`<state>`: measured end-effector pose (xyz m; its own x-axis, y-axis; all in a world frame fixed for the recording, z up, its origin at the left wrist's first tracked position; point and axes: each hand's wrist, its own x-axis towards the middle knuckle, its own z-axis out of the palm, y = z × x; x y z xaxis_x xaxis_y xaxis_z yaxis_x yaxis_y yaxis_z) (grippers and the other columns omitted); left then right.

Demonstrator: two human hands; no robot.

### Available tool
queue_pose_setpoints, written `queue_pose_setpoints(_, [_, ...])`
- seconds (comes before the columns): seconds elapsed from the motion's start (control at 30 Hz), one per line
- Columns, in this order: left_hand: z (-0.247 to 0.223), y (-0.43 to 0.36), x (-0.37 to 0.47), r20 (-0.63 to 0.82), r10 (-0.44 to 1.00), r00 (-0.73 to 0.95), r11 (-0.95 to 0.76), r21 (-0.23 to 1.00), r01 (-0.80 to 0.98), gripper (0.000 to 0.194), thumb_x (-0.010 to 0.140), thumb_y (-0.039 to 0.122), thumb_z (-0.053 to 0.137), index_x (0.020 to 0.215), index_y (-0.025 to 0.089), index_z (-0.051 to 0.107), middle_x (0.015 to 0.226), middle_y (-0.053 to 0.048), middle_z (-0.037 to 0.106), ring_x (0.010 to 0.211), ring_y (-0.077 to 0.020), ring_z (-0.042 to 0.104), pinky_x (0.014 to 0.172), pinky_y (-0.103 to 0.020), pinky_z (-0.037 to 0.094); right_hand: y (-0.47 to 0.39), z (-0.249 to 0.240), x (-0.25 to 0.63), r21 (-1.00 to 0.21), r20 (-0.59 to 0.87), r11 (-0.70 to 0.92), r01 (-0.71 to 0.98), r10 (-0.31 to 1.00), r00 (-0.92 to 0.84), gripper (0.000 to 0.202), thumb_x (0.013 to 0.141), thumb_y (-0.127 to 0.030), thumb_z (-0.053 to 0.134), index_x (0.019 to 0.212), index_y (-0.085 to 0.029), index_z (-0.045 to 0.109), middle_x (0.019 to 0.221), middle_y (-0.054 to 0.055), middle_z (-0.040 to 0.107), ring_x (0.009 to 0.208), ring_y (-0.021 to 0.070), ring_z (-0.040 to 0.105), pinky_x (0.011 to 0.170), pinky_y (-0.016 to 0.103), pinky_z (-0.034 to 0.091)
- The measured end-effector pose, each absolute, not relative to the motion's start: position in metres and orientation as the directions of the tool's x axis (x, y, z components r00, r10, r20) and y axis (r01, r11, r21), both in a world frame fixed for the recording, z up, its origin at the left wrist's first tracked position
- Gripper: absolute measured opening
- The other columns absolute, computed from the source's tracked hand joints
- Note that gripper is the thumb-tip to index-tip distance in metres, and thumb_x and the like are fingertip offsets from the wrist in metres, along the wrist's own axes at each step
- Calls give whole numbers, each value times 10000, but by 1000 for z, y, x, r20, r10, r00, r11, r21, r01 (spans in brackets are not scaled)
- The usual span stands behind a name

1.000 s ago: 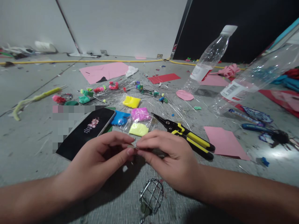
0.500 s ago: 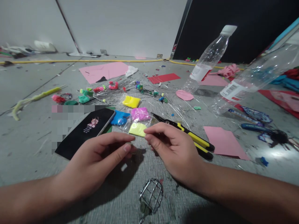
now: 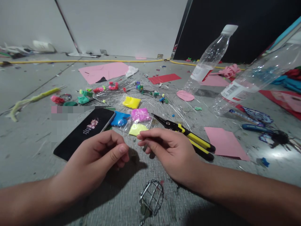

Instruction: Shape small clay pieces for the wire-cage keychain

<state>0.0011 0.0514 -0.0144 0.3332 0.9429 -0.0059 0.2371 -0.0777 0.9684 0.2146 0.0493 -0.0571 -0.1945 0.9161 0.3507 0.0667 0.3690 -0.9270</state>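
My left hand (image 3: pixel 98 160) hovers at centre left, fingers curled and thumb against the index finger; whatever it might hold is too small to see. Facing it across a small gap, my right hand (image 3: pixel 171 150) has its fingers and thumb drawn together, and any held object is hidden. Beneath and between them lies a small wire cage piece (image 3: pixel 152 196). Beyond the hands are packets of clay: pale yellow (image 3: pixel 137 129), pink (image 3: pixel 140 115), blue (image 3: pixel 120 119) and yellow (image 3: pixel 132 102). A black phone (image 3: pixel 82 133) is beside my left hand, and yellow-black pliers (image 3: pixel 188 135) lie behind my right.
Two clear bottles (image 3: pixel 202 72) (image 3: pixel 237 91) stand tilted in view at the right. Pink paper (image 3: pixel 224 142) lies right of the pliers, with more pink paper (image 3: pixel 103 71) farther back. Coloured fuzzy pieces and clear strands spread across the middle. A yellow cable (image 3: pixel 94 61) runs along the back.
My left hand's index finger has curled in, closing toward the thumb. My right hand has shifted slightly left and its fingertips have come closer together.
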Motion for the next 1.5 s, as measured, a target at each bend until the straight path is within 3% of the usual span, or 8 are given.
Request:
queue_pose_setpoints(0.17, [-21,53,3,-2,953,302,-61,978,200,97,878,259,782,820,225,712,752,14,813,640,-140,732,574,-209,597,48,-53,216,-908,381,405,108,904,-193,36,864,-186,853,849,-206,827,763,20,809,692,154,741,631,280,601])
queue_pose_setpoints(0.37, [-24,54,1,70,961,267,-135,963,234,125,837,238,798,768,246,694,803,28,837,734,-174,787,676,-262,630,47,-57,213,-951,297,309,20,928,-223,177,1008,-242,667,1027,-172,828,804,46,810,615,129,727,550,249,594])
queue_pose_setpoints(0.67, [-29,58,-11,259,859,442,-510,517,688,245,974,246,577,1051,246,809,1015,-79,862,903,-284,792,835,-434,637,50,-52,216,-932,306,341,127,924,-231,111,935,-241,771,851,-175,801,733,24,778,655,136,703,601,260,559])
queue_pose_setpoints(0.87, [-34,60,-11,281,812,512,-583,433,687,325,999,194,507,1144,201,798,1247,-145,819,1131,-328,760,1028,-551,602,49,-57,213,-962,240,262,74,944,-227,169,999,-256,648,1026,-170,791,825,52,797,648,135,701,590,270,575])
queue_pose_setpoints(1.0, [-34,58,-12,309,815,491,-580,416,701,283,1005,216,547,1125,166,798,1240,-175,783,1113,-320,753,1013,-533,610,48,-52,214,-960,235,264,96,941,-241,114,922,-287,784,872,-187,760,727,7,747,611,123,638,557,255,514])
queue_pose_setpoints(1.13, [-29,54,-12,388,796,465,-604,454,655,202,991,203,597,1105,181,763,1136,-121,763,1023,-244,744,932,-387,618,47,-50,215,-965,215,250,85,931,-295,291,1001,-407,713,817,-181,722,658,2,708,551,108,602,510,240,478])
queue_pose_setpoints(1.27, [-21,47,-8,422,818,391,-575,591,565,127,967,182,636,1041,223,730,940,-23,771,809,-163,719,733,-249,595,47,-55,214,-959,250,275,69,936,-250,114,976,-273,700,947,-185,766,790,35,790,643,134,706,548,244,540])
queue_pose_setpoints(1.5, [-14,38,-3,17,892,453,-177,933,313,124,920,241,696,929,242,819,633,22,747,509,-128,640,446,-184,492,51,-54,215,-878,424,464,119,868,-258,98,919,-175,785,977,-232,841,945,52,854,832,185,790,793,347,638])
